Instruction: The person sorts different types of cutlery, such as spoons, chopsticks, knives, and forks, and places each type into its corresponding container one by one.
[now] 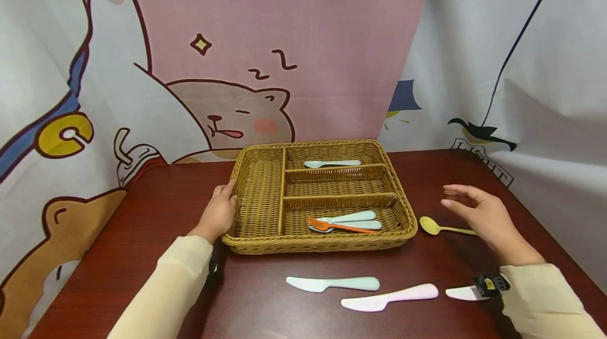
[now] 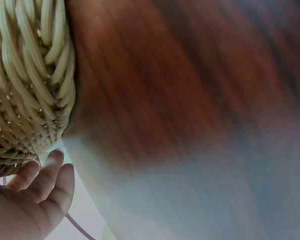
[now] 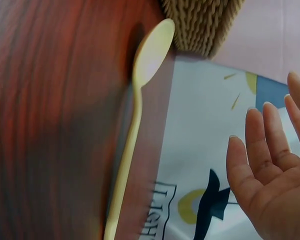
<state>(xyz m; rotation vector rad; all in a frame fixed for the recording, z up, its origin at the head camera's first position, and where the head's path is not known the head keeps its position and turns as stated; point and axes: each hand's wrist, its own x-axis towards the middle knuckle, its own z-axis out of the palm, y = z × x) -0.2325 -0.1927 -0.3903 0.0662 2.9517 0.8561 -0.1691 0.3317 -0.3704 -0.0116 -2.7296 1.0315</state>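
At the left side of a wicker cutlery basket (image 1: 258, 186), my left hand (image 1: 219, 215) touches the rim with its fingers. In the left wrist view, fingers (image 2: 52, 187) of that hand extend loosely beside the woven wall (image 2: 30, 75). Over on the right, my right hand (image 1: 488, 218) hovers with nothing in it, its fingers loosely bent. A yellow spoon (image 1: 430, 225) lies on the table just beside that hand, its handle end hidden by the hand in the head view. The right wrist view shows the spoon (image 3: 152, 55) whole but for its handle end.
The basket's back compartment holds a pale spoon (image 1: 332, 163); the front one, an orange fork (image 1: 322, 224) over pale green cutlery (image 1: 362, 216). In front lie a mint knife (image 1: 332, 283), a pink knife (image 1: 391, 297) and a white blade (image 1: 462, 293) partly under the right wrist.
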